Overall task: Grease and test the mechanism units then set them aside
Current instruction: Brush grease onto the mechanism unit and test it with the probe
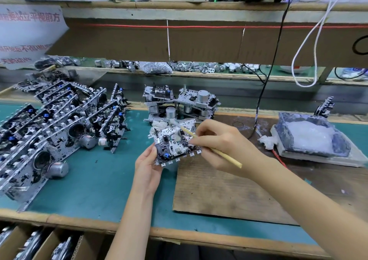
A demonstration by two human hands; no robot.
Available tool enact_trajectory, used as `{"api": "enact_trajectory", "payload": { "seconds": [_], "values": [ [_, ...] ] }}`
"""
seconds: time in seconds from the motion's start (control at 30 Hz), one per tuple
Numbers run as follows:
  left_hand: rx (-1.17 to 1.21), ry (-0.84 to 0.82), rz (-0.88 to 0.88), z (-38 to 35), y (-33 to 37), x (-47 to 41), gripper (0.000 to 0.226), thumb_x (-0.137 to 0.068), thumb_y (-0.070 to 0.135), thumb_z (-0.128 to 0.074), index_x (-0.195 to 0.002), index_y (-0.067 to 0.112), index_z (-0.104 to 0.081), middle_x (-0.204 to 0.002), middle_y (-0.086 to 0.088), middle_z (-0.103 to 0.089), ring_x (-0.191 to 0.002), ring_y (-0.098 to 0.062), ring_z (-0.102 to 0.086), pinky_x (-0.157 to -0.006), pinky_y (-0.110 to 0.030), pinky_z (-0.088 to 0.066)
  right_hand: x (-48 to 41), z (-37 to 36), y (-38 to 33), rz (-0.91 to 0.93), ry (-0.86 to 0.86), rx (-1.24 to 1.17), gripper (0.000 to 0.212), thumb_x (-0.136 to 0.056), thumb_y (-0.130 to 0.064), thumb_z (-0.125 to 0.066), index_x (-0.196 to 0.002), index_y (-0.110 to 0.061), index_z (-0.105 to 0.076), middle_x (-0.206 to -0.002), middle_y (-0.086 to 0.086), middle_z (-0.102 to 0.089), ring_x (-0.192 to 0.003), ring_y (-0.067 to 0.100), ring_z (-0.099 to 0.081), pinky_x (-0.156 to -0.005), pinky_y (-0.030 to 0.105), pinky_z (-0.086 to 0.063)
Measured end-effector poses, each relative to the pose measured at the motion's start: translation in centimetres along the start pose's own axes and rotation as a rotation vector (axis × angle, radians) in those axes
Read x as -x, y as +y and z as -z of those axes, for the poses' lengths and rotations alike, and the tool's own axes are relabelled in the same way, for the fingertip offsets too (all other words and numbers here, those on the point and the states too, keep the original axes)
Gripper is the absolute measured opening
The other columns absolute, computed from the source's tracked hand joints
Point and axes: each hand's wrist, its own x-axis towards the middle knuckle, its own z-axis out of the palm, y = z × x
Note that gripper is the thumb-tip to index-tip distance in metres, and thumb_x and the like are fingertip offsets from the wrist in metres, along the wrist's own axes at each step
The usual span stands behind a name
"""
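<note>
A metal mechanism unit [172, 142] with gears and a blue part is held above the green mat at centre. My left hand [148, 165] grips its lower left edge. My right hand [221, 143] pinches a thin wooden stick [227, 156] whose greasy tip [175, 123] lies over the unit's upper face. A tray of white grease [310, 138] sits to the right. Stacked mechanism units [180, 104] stand just behind the held one.
Rows of mechanism units [51, 132] lean on the mat at left. A brown board [229, 188] lies under my right forearm. A black cable [266, 84] and white cable [310, 41] hang from the shelf. Boxes of units [39, 243] sit below the bench edge.
</note>
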Motion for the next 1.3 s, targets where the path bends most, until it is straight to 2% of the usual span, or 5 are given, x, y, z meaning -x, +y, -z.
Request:
{"api": "enact_trajectory", "payload": {
  "seconds": [0.2,0.57,0.83,1.1,1.3],
  "values": [
    [0.007,0.017,0.004,0.2,-0.1,-0.2,0.023,-0.098,0.003,-0.039,-0.106,0.004,-0.06,-0.088,-0.002,-0.072,-0.077,-0.012,-0.066,-0.065,-0.019,-0.055,1.2,0.8,1.8,-0.339,0.066,0.215,0.023,-0.093,-0.014,-0.05,-0.108,-0.008,-0.065,-0.092,0.011,-0.059,-0.076,0.03,-0.058,-0.059,0.031,-0.045],
    [0.016,-0.061,0.001,0.6,-0.4,-0.6,0.056,-0.1,0.005,-0.033,-0.07,0.019,-0.078,-0.079,0.005,-0.074,-0.07,-0.006,-0.069,-0.06,-0.018,-0.055,7.9,2.6,4.7,-1.114,-0.607,0.692,0.037,-0.093,-0.015,-0.042,-0.128,-0.008,-0.036,-0.131,0.013,-0.034,-0.123,0.029,-0.035,-0.093,0.035,-0.037],
    [0.014,-0.084,0.012,0.3,-0.5,-0.6,0.059,-0.1,0.005,-0.033,-0.066,0.021,-0.078,-0.079,0.005,-0.074,-0.071,-0.006,-0.069,-0.063,-0.019,-0.057,9.3,1.7,4.4,-1.061,-0.809,0.611,0.033,-0.094,-0.012,-0.045,-0.127,-0.006,-0.047,-0.132,0.017,-0.035,-0.121,0.032,-0.037,-0.094,0.037,-0.037],
    [-0.005,-0.048,0.004,0.0,-0.5,-0.3,0.026,-0.1,0.005,-0.035,-0.095,0.008,-0.061,-0.077,0.004,-0.073,-0.069,-0.007,-0.069,-0.059,-0.02,-0.056,5.9,1.6,2.3,-0.64,-0.204,0.101,0.027,-0.095,-0.017,-0.043,-0.106,-0.007,-0.065,-0.097,0.007,-0.064,-0.094,0.022,-0.057,-0.082,0.037,-0.043],
    [0.025,-0.072,-0.001,-0.4,-0.1,0.2,0.025,-0.099,0.007,-0.035,-0.102,0.006,-0.06,-0.082,0.0,-0.073,-0.07,-0.011,-0.069,-0.058,-0.022,-0.056,2.4,-4.5,0.5,-0.732,-0.477,-0.434,0.036,-0.098,-0.028,-0.04,-0.098,0.004,-0.056,-0.095,0.017,-0.06,-0.083,0.025,-0.059,-0.086,0.038,-0.046]
  ]
}}
